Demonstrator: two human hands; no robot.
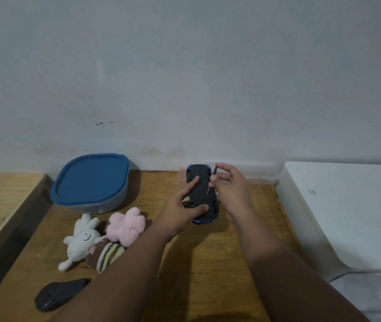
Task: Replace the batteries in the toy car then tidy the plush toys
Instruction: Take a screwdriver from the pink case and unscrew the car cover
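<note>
A blue toy car lies upside down on the wooden table, its dark underside facing up. My left hand grips the car from the left, index finger on the underside and thumb across its near end. My right hand pinches a thin screwdriver, whose tip touches the underside. Three plush toys lie at the left: a white one, a pink one and a brown striped one.
A container with a blue lid stands at the back left. A dark flat cover-like piece lies near the front edge. A small pink object sits behind the car. A white appliance borders the table on the right.
</note>
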